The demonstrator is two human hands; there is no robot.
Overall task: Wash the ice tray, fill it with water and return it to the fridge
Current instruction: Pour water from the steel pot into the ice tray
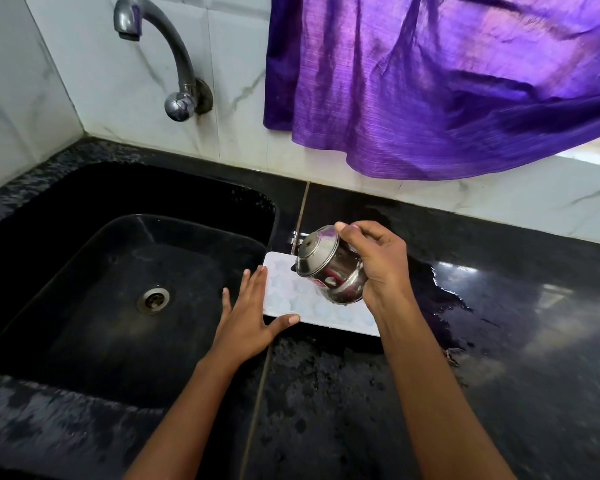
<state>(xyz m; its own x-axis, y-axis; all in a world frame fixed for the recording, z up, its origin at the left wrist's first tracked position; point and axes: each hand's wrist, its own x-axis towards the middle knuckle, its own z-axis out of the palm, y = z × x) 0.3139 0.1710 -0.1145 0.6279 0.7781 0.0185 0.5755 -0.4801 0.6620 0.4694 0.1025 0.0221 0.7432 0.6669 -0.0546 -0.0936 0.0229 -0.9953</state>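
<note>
Over ice tray (pixel 291 297), tipped pot (pixel 326 268) (right hand (pixel 383 263))

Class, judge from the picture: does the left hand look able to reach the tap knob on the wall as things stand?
Probably yes: the left hand rests open against the ice tray, holding nothing, and only the sink basin lies between it and the tap knob. Reach length is unsure.
</note>
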